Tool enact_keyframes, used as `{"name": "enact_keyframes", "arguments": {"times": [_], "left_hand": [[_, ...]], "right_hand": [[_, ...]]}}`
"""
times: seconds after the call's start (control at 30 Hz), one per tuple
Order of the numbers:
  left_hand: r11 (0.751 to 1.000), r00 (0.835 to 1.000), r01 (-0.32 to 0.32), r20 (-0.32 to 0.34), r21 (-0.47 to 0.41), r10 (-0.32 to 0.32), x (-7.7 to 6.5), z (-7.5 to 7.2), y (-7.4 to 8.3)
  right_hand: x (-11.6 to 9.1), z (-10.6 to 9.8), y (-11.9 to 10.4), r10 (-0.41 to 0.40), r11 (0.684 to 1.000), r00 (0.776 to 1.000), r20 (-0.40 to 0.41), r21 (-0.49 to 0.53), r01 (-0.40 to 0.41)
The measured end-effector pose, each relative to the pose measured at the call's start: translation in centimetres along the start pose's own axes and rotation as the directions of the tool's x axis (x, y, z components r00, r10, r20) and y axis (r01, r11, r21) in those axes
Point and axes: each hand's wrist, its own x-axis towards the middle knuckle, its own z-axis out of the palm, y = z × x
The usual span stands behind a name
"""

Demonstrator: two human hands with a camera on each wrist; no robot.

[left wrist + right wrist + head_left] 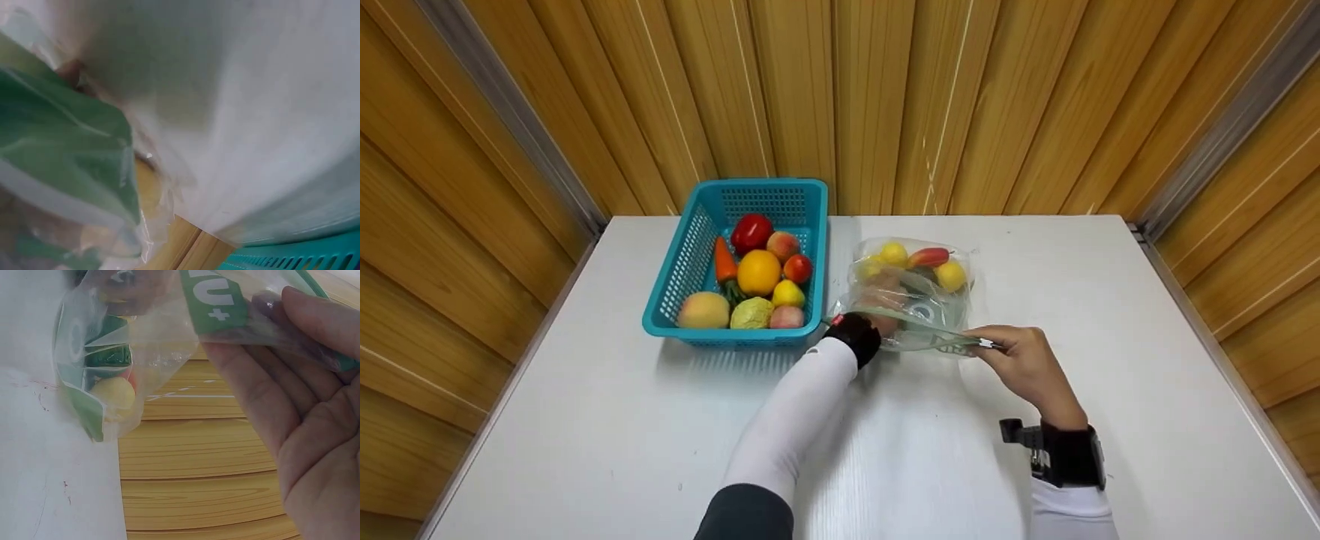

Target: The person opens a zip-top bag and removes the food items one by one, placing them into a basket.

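Note:
A clear plastic bag (941,311) with green printing lies on the white table, its mouth toward me. Through its plastic show yellow fruits (951,276), a red-and-yellow elongated piece (929,257) and something dark. My left hand (886,298) is inside the bag up to the wrist, blurred by the film; whether its fingers hold anything is hidden. At the right corner of the bag's mouth, my right hand (1021,361) pinches the rim between thumb and fingers, as the right wrist view also shows. The left wrist view has mostly the bag's green panel (67,140).
Left of the bag stands a teal basket (660,307) holding a carrot (724,261), a red pepper (751,233), an orange (759,272), peaches and other produce. A wood-patterned wall (870,105) rises behind the table (585,420), with similar panels on both sides.

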Motion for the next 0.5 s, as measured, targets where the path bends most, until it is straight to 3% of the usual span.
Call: {"name": "enact_keyframes", "arguments": {"times": [0.03, 0.07, 0.2, 0.27, 0.3, 0.43, 0.5], "left_hand": [[1.0, 1.0, -0.004, -0.015, 0.003, 0.004, 0.19, 0.11, -0.05], [0.989, 0.999, -0.024, -0.029, 0.148, 0.029, 0.31, 0.18, -0.1], [0.963, 0.997, -0.004, -0.071, 0.269, 0.024, 0.88, 0.33, -0.1], [0.958, 0.996, 0.032, -0.087, 0.285, -0.007, 1.02, 0.34, -0.07], [0.959, 0.995, 0.05, -0.098, 0.279, -0.023, 1.05, 0.31, -0.07], [0.985, 0.985, 0.135, -0.122, 0.104, -0.122, 1.06, 0.07, -0.13], [0.984, 0.976, 0.176, -0.127, -0.022, -0.178, 0.97, -0.09, -0.2]], "right_hand": [[0.01, 0.02, 0.02, -0.004, 1.0, 1.0, 0.0, 0.004, 0.004], [0.01, 0.01, 0.0, -0.006, 1.0, 1.0, -0.003, 0.009, 0.006], [-0.03, 0.02, 0.09, -0.007, 1.0, 1.0, -0.012, 0.019, 0.007], [-0.06, 0.04, 0.08, -0.009, 1.0, 1.0, -0.01, 0.018, 0.009], [-0.07, 0.04, 0.08, -0.008, 1.0, 1.0, -0.01, 0.017, 0.008], [-0.07, 0.02, -0.2, -0.001, 1.0, 1.0, -0.006, 0.016, 0.002], [-0.03, 0.06, -0.28, 0.001, 1.0, 1.0, -0.003, 0.013, -0.001]]}}
